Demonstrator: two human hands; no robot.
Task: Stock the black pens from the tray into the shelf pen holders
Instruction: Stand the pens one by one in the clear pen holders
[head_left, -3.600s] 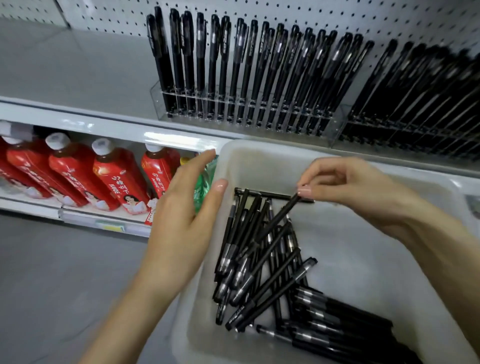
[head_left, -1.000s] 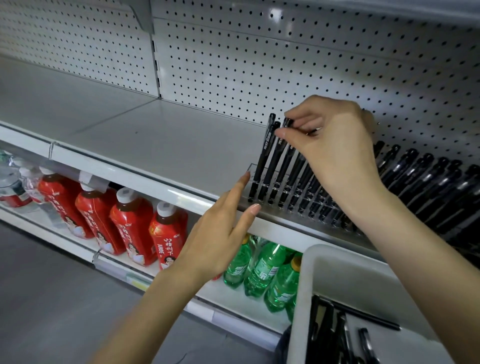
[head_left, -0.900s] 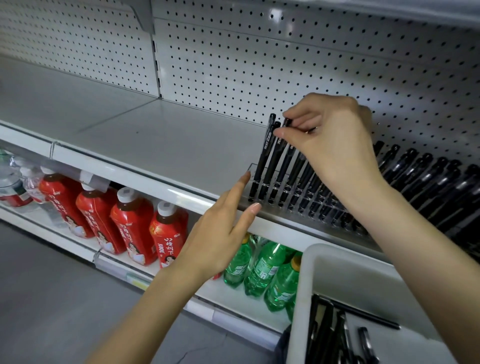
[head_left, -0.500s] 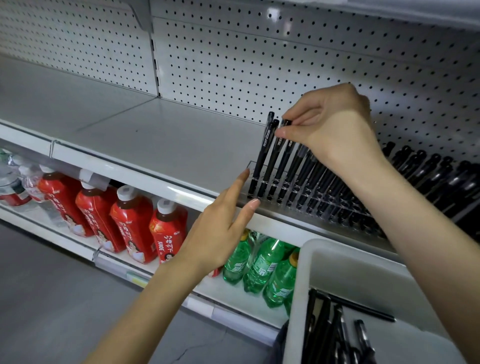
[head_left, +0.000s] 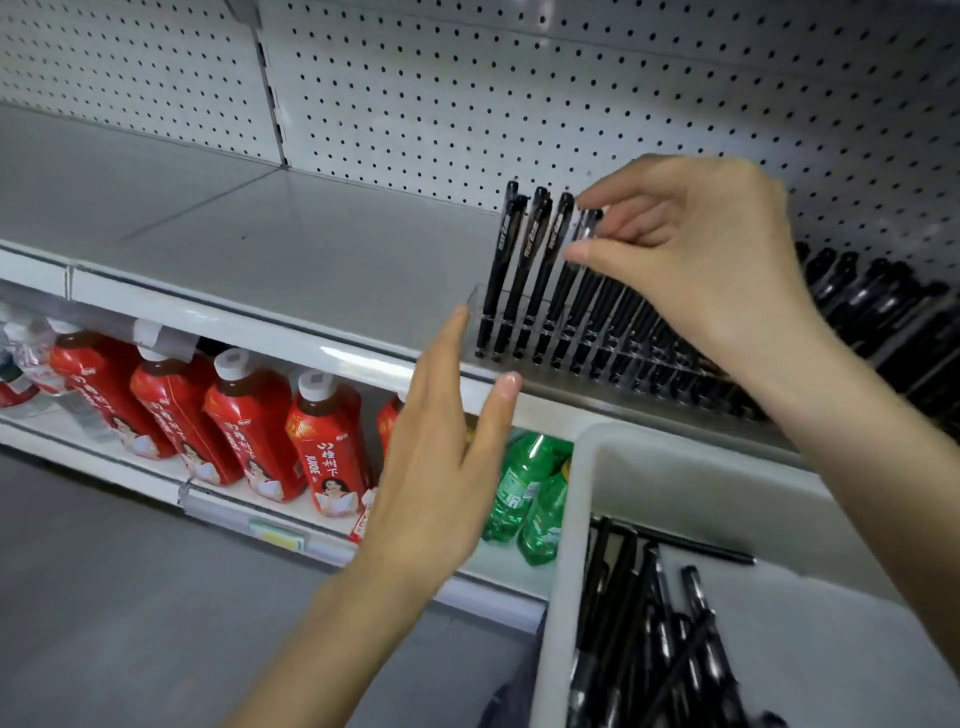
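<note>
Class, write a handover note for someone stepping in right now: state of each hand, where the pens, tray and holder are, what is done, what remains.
Left hand: open, fingers straight, holding nothing, by the left end of the clear pen holder.
Right hand: pinches the top of a black pen standing in that holder.
Done: rows of pens stand in it; a second holder to its right looks full.
Left: many loose pens lie in the white tray.
</note>
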